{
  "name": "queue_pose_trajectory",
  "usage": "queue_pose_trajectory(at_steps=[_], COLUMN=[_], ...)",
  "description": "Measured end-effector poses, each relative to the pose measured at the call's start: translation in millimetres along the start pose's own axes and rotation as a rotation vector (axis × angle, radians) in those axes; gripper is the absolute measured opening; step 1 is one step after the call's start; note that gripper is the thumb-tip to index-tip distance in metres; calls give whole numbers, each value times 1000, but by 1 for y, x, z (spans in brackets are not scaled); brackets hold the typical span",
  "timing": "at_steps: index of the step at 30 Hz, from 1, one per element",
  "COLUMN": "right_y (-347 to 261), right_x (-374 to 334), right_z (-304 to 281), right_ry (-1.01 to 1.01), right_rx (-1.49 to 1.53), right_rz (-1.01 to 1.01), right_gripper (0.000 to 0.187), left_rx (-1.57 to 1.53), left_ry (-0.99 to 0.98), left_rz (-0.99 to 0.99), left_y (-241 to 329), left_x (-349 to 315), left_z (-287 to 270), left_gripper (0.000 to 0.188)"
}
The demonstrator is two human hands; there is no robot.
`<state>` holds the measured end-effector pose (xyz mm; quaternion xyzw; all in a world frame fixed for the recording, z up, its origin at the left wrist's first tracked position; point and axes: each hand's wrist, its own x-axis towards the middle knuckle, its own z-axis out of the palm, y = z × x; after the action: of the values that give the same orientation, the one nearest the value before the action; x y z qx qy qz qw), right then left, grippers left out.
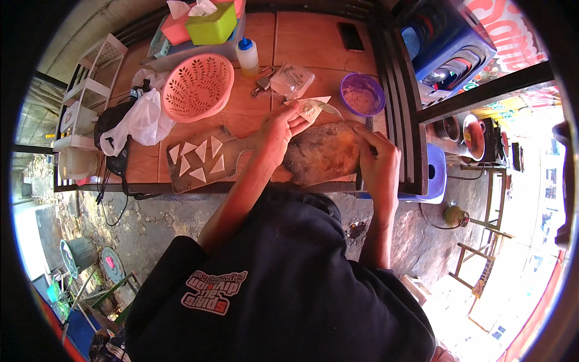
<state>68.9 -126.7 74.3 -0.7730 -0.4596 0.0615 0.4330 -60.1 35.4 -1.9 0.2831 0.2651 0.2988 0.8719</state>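
Above the worn, dark-stained board [322, 157], my left hand [277, 130] pinches a thin pale wrapper [310, 113] with a whitish filling on it. My right hand [380, 154] grips the thin handle of a metal spoon [333, 110], whose bowl end reaches the wrapper. Just beyond my right hand stands a purple bowl [382, 101] holding a pinkish-beige mixture. Left of my left forearm, a second board [193, 136] carries several white triangular pieces [216, 145], laid out apart from one another.
Behind the boards are a pink perforated basket [198, 87], a squeeze bottle [247, 59] with blue cap, keys [262, 83] and a clear plastic packet [292, 80]. A phone [350, 37] lies at the far right. White plastic bags [148, 120] sit left; dark slats [398, 90] edge the right.
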Motion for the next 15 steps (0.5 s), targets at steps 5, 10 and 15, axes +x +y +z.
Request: queue_pose_trajectory(at_steps=[5, 10, 15], right_y=[-3, -6, -4], right_x=[-1, -4, -2], right_z=[3, 2, 3], right_ry=[-20, -11, 15], right_rx=[-47, -8, 19], right_rz=[-32, -26, 39], right_gripper=[25, 27, 24], left_rx=[45, 42, 40], left_ry=[82, 87, 61], left_rz=[26, 55, 126], left_y=[-3, -4, -4], left_x=[-2, 0, -1], left_z=[6, 6, 4], left_gripper=[42, 41, 37])
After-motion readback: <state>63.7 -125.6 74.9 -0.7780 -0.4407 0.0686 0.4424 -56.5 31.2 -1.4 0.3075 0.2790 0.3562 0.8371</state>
